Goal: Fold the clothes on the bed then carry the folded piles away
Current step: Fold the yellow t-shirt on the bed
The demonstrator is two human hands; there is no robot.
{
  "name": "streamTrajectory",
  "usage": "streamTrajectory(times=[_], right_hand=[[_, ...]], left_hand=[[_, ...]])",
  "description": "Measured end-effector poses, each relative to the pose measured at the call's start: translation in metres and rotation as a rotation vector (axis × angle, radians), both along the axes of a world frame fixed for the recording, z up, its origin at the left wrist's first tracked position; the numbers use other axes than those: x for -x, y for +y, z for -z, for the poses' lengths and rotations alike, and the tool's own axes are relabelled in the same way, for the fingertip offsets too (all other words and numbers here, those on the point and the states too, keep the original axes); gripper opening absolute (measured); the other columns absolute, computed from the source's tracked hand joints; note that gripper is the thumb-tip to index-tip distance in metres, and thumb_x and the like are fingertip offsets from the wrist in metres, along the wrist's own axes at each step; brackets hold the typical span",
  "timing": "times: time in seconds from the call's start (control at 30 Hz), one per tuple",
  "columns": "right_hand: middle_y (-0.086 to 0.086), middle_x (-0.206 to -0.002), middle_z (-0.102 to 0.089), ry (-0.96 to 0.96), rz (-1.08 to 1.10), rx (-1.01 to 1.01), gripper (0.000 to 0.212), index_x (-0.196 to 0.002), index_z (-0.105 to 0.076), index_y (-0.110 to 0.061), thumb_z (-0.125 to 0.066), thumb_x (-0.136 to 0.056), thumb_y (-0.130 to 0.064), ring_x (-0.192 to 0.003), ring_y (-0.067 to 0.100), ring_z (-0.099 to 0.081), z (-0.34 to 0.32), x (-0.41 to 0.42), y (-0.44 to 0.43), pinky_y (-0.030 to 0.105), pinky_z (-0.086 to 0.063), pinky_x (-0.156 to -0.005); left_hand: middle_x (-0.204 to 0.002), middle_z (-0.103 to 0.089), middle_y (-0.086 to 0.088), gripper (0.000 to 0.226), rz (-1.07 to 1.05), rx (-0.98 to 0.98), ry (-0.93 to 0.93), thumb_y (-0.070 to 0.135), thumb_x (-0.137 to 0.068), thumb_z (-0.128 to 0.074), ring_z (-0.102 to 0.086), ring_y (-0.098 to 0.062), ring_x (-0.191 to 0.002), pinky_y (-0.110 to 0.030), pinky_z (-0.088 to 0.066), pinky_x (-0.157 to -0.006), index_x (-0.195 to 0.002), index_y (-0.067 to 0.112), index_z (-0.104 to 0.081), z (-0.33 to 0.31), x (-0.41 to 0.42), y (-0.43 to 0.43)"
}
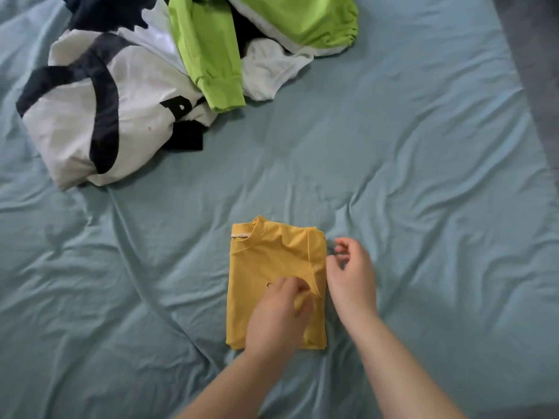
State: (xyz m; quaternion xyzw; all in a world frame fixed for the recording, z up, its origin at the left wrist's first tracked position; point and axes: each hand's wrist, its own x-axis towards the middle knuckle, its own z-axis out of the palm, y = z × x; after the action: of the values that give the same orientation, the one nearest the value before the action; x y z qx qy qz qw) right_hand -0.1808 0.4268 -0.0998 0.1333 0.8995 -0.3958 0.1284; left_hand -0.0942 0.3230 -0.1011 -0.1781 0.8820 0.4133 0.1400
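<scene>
Head view: pinches the nearly folded yellow shirt [266,267] on the bed [423,176] with the left hand [278,316], holds the right hand [351,276] loosely curled, empty, beside it, leaves the unfolded heap [121,101] and all carrying undone.

Lime garment [205,49] partly beyond top edge; print [269,285] on yellow shirt [266,258] under left hand [275,319]

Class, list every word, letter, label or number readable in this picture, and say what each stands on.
"P" or "D": a lone white letter on a black block, partly folded away, on the crumpled white and navy garment.
Small dark print on the folded yellow ribbed shirt: mostly under the left hand, unreadable.
Pale neck label in that shirt's collar: too small to read.
</scene>
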Motion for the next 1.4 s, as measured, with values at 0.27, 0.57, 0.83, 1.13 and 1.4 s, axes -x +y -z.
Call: streamTrajectory(times=[0.27,0.57,0.83,1.13,1.4], right_hand=[[-0.007,-0.152,0.038,0.040,-0.873,-0.580,0.066,-0.145,0.028,-0.033,-0.009,-0.097,-0.059,-0.145,0.015,0.026,0.039,-0.041,0.003,0.040,0.025,-0.113],[0.012,-0.157,-0.024,-0.020,-0.868,-0.560,0.096,-0.153,-0.021,-0.022,-0.032,-0.076,-0.079,-0.146,0.022,-0.011,0.025,-0.119,0.048,0.044,-0.012,-0.114],[-0.008,-0.091,-0.066,-0.481,0.151,0.135,0.037,-0.100,-0.061,-0.018,-0.071,-0.080,-0.048,-0.087,0.015,-0.065,0.016,-0.073,-0.001,0.033,-0.052,-0.077],[-0.007,-0.086,-0.072,-0.351,0.267,0.454,0.010,-0.094,-0.065,-0.017,-0.063,-0.091,-0.026,-0.078,0.009,-0.067,-0.020,-0.021,0.021,0.016,-0.047,-0.060],[-0.006,-0.082,-0.069,-0.013,0.240,0.437,0.004,-0.087,-0.064,-0.020,-0.065,-0.090,-0.023,-0.071,0.005,-0.061,-0.073,0.091,0.096,0.011,-0.045,-0.056]], left_hand=[[-0.151,0.038,0.002,0.083,0.606,0.604,-0.125,0.072,-0.088,-0.017,0.036,-0.022,-0.138,-0.046,0.013,-0.118,-0.140,0.035,0.036,0.035,0.048,-0.092],[-0.146,0.046,0.004,0.122,0.558,0.565,-0.214,0.096,-0.056,-0.033,0.041,-0.023,-0.136,-0.052,0.023,-0.111,-0.137,0.040,0.038,0.030,-0.037,-0.094],[-0.095,-0.059,0.013,0.054,-0.596,-0.310,-0.397,0.062,-0.080,-0.059,-0.060,-0.012,-0.092,-0.037,-0.051,-0.081,-0.115,0.023,-0.046,0.006,-0.026,-0.055],[-0.094,-0.068,0.007,0.017,-0.675,-0.441,-0.111,0.031,-0.097,-0.045,-0.063,-0.013,-0.091,-0.038,-0.051,-0.085,-0.096,0.029,-0.062,-0.050,0.039,-0.017],[-0.100,-0.066,0.026,0.026,-0.511,-0.639,0.033,0.034,-0.099,-0.040,-0.061,0.006,-0.095,-0.021,-0.047,-0.083,-0.117,0.042,-0.057,-0.086,0.145,0.050]])
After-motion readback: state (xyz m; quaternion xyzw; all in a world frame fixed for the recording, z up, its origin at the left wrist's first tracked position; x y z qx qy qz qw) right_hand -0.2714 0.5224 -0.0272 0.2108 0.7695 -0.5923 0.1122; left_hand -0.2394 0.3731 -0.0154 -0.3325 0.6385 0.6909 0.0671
